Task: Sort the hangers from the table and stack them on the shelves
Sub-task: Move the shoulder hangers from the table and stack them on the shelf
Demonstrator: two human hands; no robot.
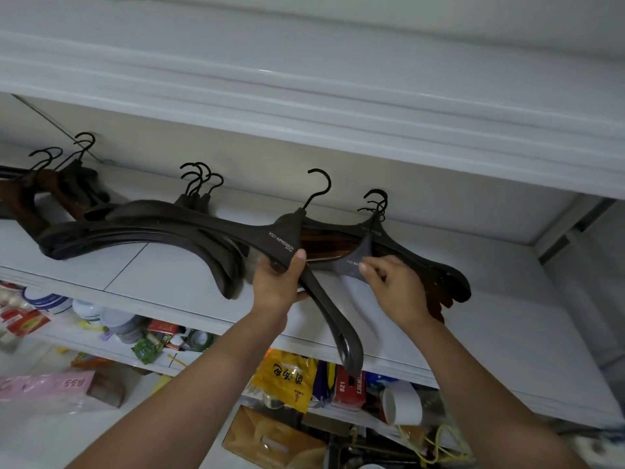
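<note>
- The left hand grips the dark hanger at its neck, thumb pressed on the front and fingers curled behind. One arm of this hanger droops toward 5 o'clock past the front edge of the shelf, so a loosened grip would likely let it tip off onto the cluttered lower shelves.
- The right hand pinches the lower edge of a grey-faced hanger in the right stack, at 3 o'clock from the held one. Tugging it could drag its neighbours forward, since the stack's ends already overhang the edge.
- Its long arm reaching toward 9 o'clock overlaps the middle stack; swinging it could snag those hooks and scatter them.
- The held hanger sits mid-view above the shelf, and whether it touches the board cannot be told. It is broad-shouldered, matte dark brown, with white lettering and a thin black hook pointing to 1 o'clock.
</note>
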